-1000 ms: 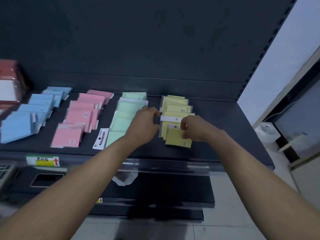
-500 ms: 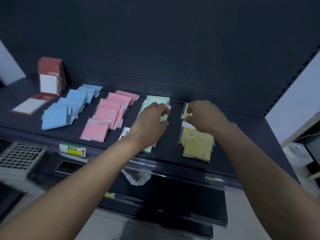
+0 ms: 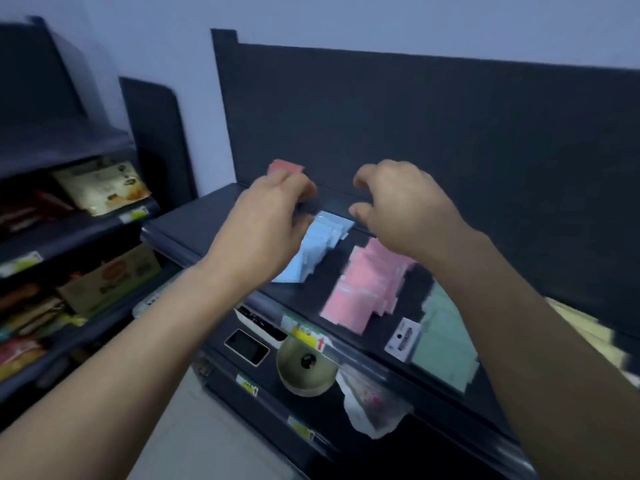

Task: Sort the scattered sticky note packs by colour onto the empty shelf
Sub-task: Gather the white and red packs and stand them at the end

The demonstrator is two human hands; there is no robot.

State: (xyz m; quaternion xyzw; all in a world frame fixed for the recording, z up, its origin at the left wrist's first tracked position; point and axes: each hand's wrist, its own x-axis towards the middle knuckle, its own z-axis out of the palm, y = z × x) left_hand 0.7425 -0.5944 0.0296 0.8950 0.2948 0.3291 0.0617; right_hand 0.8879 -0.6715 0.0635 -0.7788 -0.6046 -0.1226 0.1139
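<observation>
Four rows sorted on shelf point(image 3: 194, 220): blue point(image 3: 317, 245), pink point(image 3: 365, 285), green point(image 3: 446, 341), yellow point(image 3: 595, 332). Red pack point(image 3: 285, 167) prob remains, behind your left hand point(image 3: 266, 223), can't tell if that grip's pinching it. Right hand point(image 3: 405, 209) loosely curled, empty.

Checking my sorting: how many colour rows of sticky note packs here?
4: blue pack row beside the left hand, pink pack row right of it, then green pack row, yellow pack row partly hidden, far right.

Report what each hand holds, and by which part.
Right hand holds nothing. Left hand overlaps the lower edge of the red pack; grip cannot be told.
</observation>
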